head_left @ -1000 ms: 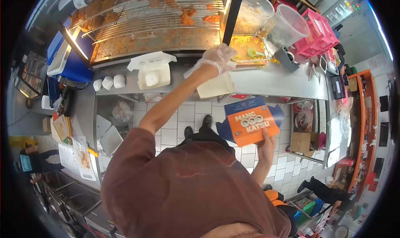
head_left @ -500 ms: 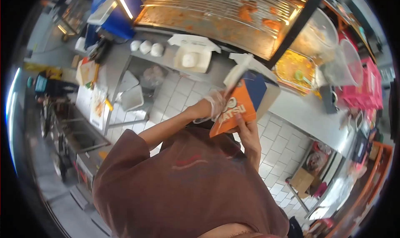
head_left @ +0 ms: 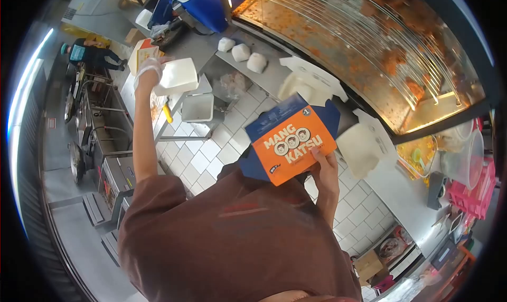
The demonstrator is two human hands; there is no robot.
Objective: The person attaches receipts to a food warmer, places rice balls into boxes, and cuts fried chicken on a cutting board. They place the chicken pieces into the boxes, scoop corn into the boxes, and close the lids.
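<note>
My left hand [head_left: 148,73], in a clear plastic glove, is stretched out over the left counter, its fingers at the edge of an empty white container [head_left: 179,76]. A red and yellow carton [head_left: 143,52] lies just beyond it. My right hand [head_left: 326,171] grips the lower right edge of an orange and blue printed box [head_left: 294,143] in front of my body, thumb on the printed face. Behind this box are two open white boxes, one [head_left: 309,86] on the counter and another [head_left: 364,147] further right.
Three wrapped white balls [head_left: 241,52] sit on the steel counter [head_left: 404,196]. A lit display case with a wire rack [head_left: 364,35] stands beyond. At right are a tray of yellow food [head_left: 417,156] and a pink basket [head_left: 472,191]. A person [head_left: 92,53] is far left.
My left hand has moved from beside the printed box to the far left, with the white container. The printed box has turned to show its face. The view has swung leftward.
</note>
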